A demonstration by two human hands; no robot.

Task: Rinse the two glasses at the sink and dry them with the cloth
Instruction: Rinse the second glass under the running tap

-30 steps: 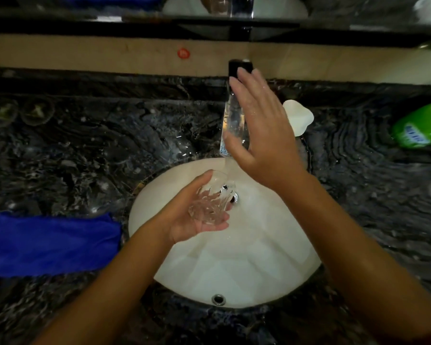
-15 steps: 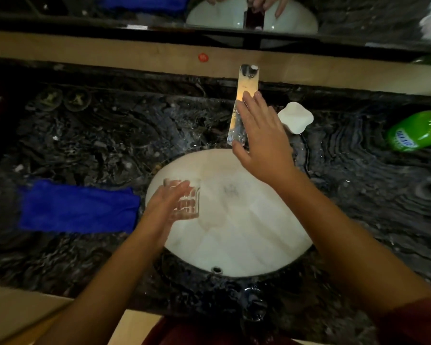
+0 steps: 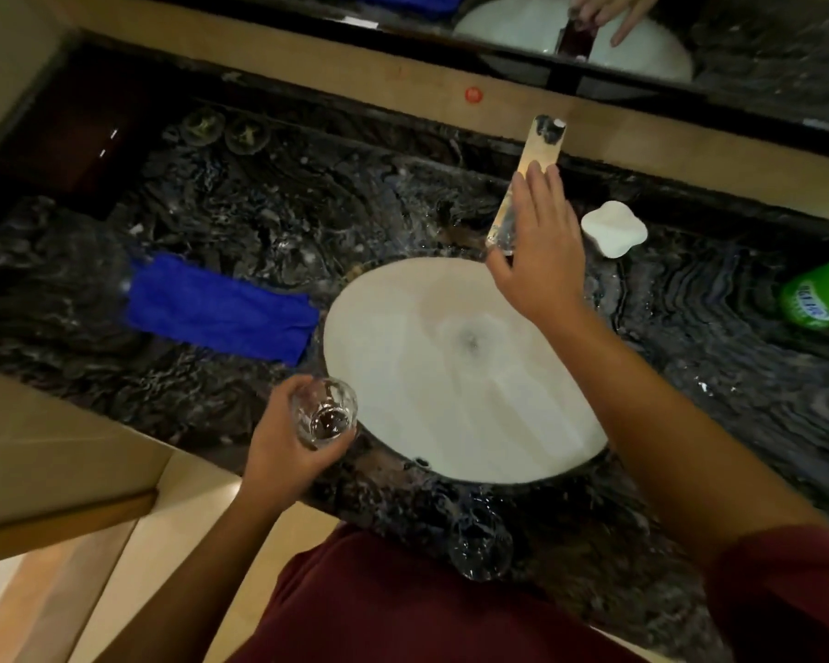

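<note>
Two bare hands work over a dark, veined marble counter (image 3: 259, 222) that carries everything. Sunk into its middle is a white oval sink basin (image 3: 403, 375), wet around the drain. At the counter's back edge a long, flat chrome faucet (image 3: 542, 141) slants out toward the basin, and a mirror (image 3: 762, 45) runs along the wall behind it.

Left of the basin, close to its rim, a blue folded cloth (image 3: 216, 311) lies flat on the counter. At the counter's right edge lies a green plastic bottle with a printed label (image 3: 819, 299), partly cut off by the frame. Between that bottle and the faucet sits a small white lobed soap dish (image 3: 613, 227).

The right hand (image 3: 537, 260) reaches across the basin with straight, relaxed fingers lying against the lower part of the faucet; it grasps nothing. The left hand (image 3: 283, 442) is held over the counter's front edge, just left of the basin's front rim, with fingers and thumb curled round a small clear faceted drinking glass (image 3: 324, 413), mouth upward.

A second clear glass (image 3: 479, 543) stands at the counter's front edge, just in front of the basin; it is dim against the dark stone. Two small round clear items (image 3: 226, 129) sit near the back left corner, too blurred to identify.
</note>
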